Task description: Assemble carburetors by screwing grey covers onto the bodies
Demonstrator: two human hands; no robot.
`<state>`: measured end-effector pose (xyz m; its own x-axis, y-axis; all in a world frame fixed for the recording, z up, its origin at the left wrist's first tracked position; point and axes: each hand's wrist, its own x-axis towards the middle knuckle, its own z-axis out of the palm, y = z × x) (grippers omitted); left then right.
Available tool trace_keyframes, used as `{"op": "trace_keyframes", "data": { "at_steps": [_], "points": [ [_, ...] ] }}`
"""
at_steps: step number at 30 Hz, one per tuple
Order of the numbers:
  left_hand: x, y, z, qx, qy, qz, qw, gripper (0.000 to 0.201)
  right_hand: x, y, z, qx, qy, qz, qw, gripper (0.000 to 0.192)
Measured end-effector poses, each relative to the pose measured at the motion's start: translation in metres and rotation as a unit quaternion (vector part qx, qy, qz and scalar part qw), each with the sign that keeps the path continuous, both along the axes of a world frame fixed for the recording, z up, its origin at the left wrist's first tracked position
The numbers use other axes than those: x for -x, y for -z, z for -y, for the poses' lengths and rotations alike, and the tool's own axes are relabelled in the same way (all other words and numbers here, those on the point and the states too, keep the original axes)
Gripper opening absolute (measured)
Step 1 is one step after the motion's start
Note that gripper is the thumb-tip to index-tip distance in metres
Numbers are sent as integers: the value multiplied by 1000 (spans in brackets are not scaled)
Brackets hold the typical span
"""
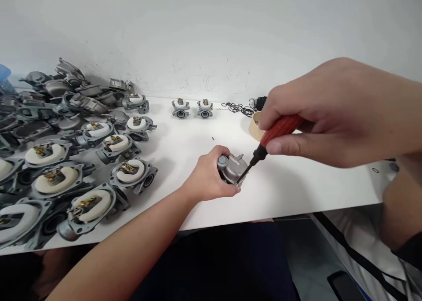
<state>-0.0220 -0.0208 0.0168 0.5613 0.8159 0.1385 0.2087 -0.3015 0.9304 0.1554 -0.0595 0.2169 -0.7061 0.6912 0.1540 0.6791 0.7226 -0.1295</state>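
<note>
My left hand (pixel 211 175) is closed around a grey metal carburetor (pixel 234 167), keeping it down on the white table. In my right hand (pixel 329 116) is a screwdriver (pixel 281 129) with a red handle, gripped between thumb and fingers. Its dark shaft slants down to the left, and the tip meets a screw at the near edge of the carburetor's bowl cover. The underside of the carburetor is hidden by my left hand and the cover.
Several open carburetors with white floats (pixel 57 180) crowd the left, before a heap of metal covers (pixel 69 92). Two more carburetors (pixel 205 108) stand near the wall. Black rubber rings (pixel 235 107) and a beige roll-shaped container (pixel 255 127) lie at the back right. A person's arm (pixel 397 204) shows at right.
</note>
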Motion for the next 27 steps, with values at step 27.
{"op": "trace_keyframes", "data": {
  "at_steps": [27],
  "points": [
    [1, -1, 0, -14, -7, 1, 1000, 68, 0, 2, 2, -36, 3, 35, 999, 26]
  ]
}}
